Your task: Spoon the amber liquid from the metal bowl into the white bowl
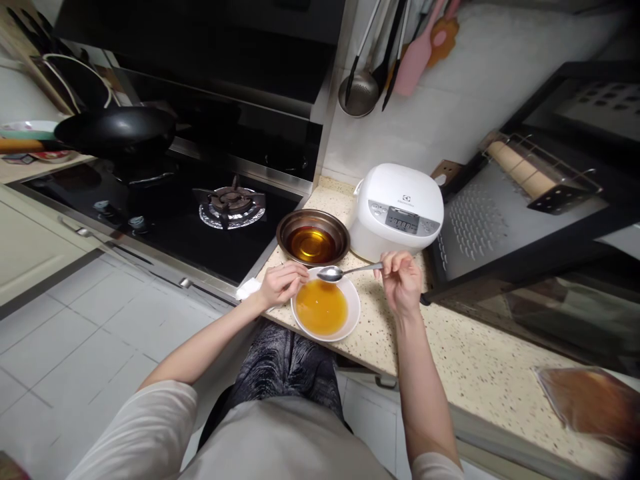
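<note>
A white bowl [353,311] of amber liquid sits near the front edge of the speckled counter [450,360]. My left hand [281,283] rests on the bowl's left rim, steadying it. My right hand [401,280] holds a metal spoon [340,272] by the handle, its head hovering over the far rim of the white bowl. Just behind stands a metal bowl [285,233] with darker amber liquid.
A white rice cooker [397,210] stands behind my right hand. A black gas hob [165,213] with a burner [231,205] and a black pan [116,128] lies to the left. A black rack [525,200] fills the right; utensils hang on the wall.
</note>
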Available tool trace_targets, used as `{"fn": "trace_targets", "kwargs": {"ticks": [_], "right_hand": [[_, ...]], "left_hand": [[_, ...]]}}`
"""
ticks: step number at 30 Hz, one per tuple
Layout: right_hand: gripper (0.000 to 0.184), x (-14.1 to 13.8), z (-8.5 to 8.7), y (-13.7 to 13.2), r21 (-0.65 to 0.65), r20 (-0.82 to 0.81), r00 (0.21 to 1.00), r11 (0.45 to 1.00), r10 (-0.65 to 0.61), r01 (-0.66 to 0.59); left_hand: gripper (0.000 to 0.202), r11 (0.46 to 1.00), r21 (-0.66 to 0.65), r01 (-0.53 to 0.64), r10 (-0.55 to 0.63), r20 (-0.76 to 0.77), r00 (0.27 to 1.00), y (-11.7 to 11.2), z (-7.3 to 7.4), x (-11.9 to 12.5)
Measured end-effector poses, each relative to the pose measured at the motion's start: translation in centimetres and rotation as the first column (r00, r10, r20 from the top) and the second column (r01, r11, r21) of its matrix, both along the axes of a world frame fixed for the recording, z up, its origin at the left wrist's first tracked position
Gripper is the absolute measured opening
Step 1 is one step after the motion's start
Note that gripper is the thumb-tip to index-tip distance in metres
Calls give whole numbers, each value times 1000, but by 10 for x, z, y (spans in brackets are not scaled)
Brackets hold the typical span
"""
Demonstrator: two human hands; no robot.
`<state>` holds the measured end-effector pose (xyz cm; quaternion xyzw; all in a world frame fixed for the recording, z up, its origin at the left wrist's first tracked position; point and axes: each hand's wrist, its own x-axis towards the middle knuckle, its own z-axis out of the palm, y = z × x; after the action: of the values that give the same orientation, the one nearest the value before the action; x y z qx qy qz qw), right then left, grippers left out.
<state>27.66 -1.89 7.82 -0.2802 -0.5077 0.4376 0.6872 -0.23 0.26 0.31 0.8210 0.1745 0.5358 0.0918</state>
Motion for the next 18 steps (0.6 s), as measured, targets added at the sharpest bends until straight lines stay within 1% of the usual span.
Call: {"fn": "trace_targets", "kwargs": {"ticks": [3,6,14,18], "right_hand": [[41,-3,-5,4,-21,2,998,998,-61,61],[40,-8,-14,7,-37,47,994,994,-97,99],[37,-25,-38,21,2,257,962,996,-91,93],[34,-30,-49,29,-42,282,957,996,-66,81]], "left_hand": [[26,1000,7,-3,3,1,1000,0,1,1],[26,1000,16,-5,5,-1,1000,0,3,1],[24,1000,27,6,-6,6,1000,0,2,1],[24,1000,27,11,-11,7,1000,0,2,1]]}}
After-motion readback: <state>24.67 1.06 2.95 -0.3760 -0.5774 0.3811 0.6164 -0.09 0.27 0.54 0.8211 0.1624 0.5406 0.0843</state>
